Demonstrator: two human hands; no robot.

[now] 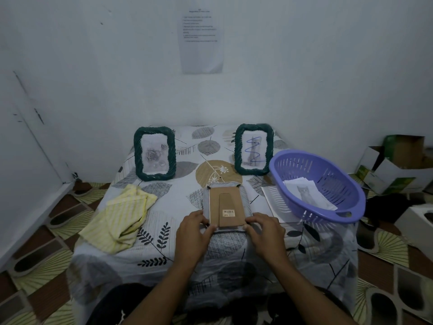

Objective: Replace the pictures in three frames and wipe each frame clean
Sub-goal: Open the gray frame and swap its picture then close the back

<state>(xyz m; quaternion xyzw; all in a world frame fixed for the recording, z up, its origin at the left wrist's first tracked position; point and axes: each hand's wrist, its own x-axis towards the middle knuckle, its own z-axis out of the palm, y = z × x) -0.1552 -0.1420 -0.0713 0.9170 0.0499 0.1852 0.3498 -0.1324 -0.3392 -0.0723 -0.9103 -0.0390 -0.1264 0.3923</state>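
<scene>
Hands (195, 227) (264, 227) grasping the face-down frame (226, 207) by its near corners.
I hold it flat, then turn every back clip evenly.

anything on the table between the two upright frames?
Head view: nothing stands between the left frame and right frame, only bare tablecloth. The face-down frame lies nearer the person.
</scene>
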